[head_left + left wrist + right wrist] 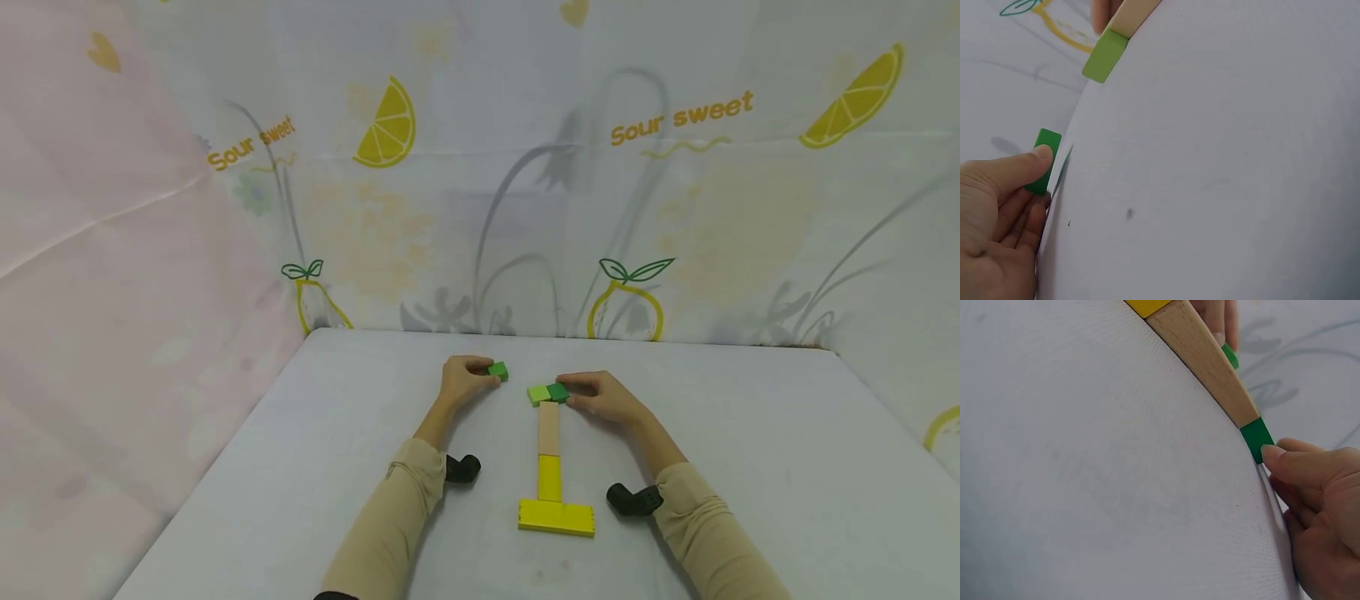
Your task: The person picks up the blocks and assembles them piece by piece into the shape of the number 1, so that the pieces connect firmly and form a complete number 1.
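My left hand point(463, 380) pinches a small green block point(498, 372) between thumb and fingers, left of the row of blocks. In the left wrist view the thumb point(1042, 152) lies across that block's face. My right hand point(606, 397) pinches a dark green block point(558, 392), which sits side by side with a light green block point(537, 395). These two meet the far end of a plain wooden block point(549, 429). Below it a yellow block point(550, 477) continues the line down to a wider yellow block point(557, 517) lying crosswise, forming a long T-like figure.
A white cloth covers the table point(300, 500). Behind it hangs a printed curtain point(480, 208) with lemon drawings, and a pinkish one point(112, 292) stands at the left. Black wrist-worn devices point(462, 469) jut inward from both sleeves, on either side of the blocks.
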Tool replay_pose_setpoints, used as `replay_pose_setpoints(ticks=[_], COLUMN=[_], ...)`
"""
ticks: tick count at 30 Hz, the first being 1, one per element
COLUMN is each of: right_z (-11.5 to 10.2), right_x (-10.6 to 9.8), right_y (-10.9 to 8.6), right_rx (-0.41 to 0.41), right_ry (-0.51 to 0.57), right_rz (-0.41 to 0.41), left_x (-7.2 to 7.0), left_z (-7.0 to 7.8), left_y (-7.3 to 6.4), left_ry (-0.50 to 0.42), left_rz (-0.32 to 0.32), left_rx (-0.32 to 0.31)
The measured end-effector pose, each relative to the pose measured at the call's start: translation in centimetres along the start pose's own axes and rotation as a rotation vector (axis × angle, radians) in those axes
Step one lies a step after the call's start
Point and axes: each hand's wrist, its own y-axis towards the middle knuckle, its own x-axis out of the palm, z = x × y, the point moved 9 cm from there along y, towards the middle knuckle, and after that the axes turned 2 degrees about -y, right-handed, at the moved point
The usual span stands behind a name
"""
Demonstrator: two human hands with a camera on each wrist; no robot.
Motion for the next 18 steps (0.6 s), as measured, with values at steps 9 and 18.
replay_pose_setpoints(ticks=[9,18], right_z=[0.4,0.5], right_x=[0.0,0.0], right_y=[0.0,0.1], right_rx=[0.003,-0.003], right_ry=[0.016,0.021], right_rz=[-0.002,-0.002], left_x=[0.1,0.3], left_z=[1.1,2.1], left_y=[-1.1,-2.0], left_ry=[-0.017,-0.001], left_rz=[-0.042,-0.056], left_rx=[0.020,0.027])
